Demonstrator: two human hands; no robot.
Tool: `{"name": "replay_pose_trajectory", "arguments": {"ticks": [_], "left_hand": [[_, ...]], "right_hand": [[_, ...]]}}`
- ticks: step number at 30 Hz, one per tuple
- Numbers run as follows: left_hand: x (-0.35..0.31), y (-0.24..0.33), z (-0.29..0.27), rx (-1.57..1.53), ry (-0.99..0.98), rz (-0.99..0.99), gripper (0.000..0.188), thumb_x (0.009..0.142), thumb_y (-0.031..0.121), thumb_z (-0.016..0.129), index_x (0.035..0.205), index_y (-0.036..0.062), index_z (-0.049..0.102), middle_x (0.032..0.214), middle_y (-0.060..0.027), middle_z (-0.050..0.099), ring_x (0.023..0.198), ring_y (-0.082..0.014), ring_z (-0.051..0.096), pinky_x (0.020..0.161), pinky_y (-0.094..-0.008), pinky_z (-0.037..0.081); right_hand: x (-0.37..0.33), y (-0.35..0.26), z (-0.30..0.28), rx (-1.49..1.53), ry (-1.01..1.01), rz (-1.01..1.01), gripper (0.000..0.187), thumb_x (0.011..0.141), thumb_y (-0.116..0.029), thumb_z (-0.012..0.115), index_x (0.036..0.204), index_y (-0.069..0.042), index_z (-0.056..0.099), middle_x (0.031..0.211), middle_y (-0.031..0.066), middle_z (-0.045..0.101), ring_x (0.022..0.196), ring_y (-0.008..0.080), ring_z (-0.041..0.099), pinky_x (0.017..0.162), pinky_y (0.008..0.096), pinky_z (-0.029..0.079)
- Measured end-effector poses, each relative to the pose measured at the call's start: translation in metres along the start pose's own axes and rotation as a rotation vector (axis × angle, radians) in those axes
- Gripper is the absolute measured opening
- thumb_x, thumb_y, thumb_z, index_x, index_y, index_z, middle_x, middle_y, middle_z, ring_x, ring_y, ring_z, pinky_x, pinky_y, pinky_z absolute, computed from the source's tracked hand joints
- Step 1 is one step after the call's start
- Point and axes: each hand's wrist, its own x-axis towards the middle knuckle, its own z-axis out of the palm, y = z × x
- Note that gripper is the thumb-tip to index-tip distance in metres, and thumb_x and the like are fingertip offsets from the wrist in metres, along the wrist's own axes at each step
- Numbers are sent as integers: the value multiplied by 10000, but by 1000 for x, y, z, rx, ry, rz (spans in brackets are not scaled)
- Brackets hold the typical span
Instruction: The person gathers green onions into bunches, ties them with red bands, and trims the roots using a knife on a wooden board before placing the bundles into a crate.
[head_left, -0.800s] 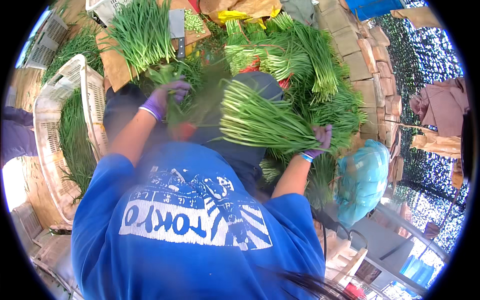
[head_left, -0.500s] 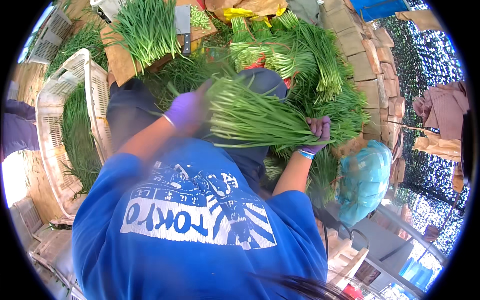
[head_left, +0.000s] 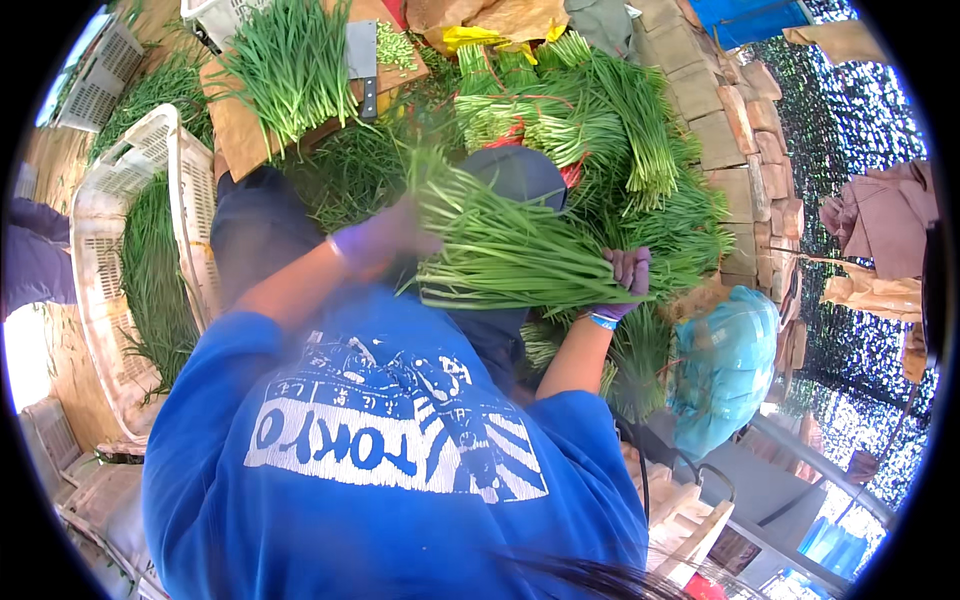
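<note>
A loose bunch of garlic chives lies sideways across my lap, its pale stem ends to the left. My right hand, in a purple glove, is closed round the leafy end of the bunch. Beside the stem ends is my left hand, also purple-gloved. Motion smears its fingers, so its grip cannot be made out. Just beyond my knees, tied bundles of chives are piled up, some with red ties.
At the far left a wooden board carries more chives, a cleaver and cut stem ends. A white plastic basket with chives stands at my left. On the right are a blue-green bag and a brick edge.
My left hand has moved slightly right and down, toward the stem ends. My right hand keeps hold of the leafy end, and the bunch shows a little lower and to the left.
</note>
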Motion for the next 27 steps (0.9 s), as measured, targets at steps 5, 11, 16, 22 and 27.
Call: {"name": "replay_pose_trajectory", "arguments": {"ticks": [5,11,16,22,27], "left_hand": [[-25,-13,-24,-725,-101,-221,522,870,319,427,1295,39,312,1142,-116,520,966,-242,548,874,-335,428],[2,-65,-54,-118,-233,-241,556,766,95,607,1258,29,357,1111,-86,511,989,-163,504,883,-297,401],[17,-25,-1,-22,61,-244,466,702,-11,652,1145,34,513,1054,-83,593,965,-184,563,868,-302,440],[20,-64,-9,215,470,171,414,695,34,622,1086,-6,490,817,-71,588,734,-152,562,641,-291,478],[-3,-40,-27,1533,394,633,359,660,142,631,1006,74,565,744,-134,575,719,-317,578,598,-397,453]], "right_hand": [[-12,-1,-32,97,-20,16,194,879,-130,401,937,-48,566,500,-70,369,501,75,365,698,295,370],[-6,5,-10,114,-52,23,175,865,-133,423,925,-60,570,462,-74,379,484,75,404,659,291,360],[3,-5,-5,-8,-155,33,146,854,-144,442,892,-76,566,461,-71,398,488,81,407,641,289,353],[-7,17,-21,28,52,8,185,861,-143,452,985,-56,557,532,-57,391,534,100,396,773,334,402],[-24,35,-45,195,251,9,235,875,-150,414,1015,-41,568,526,-62,379,558,108,426,834,349,397]]}}
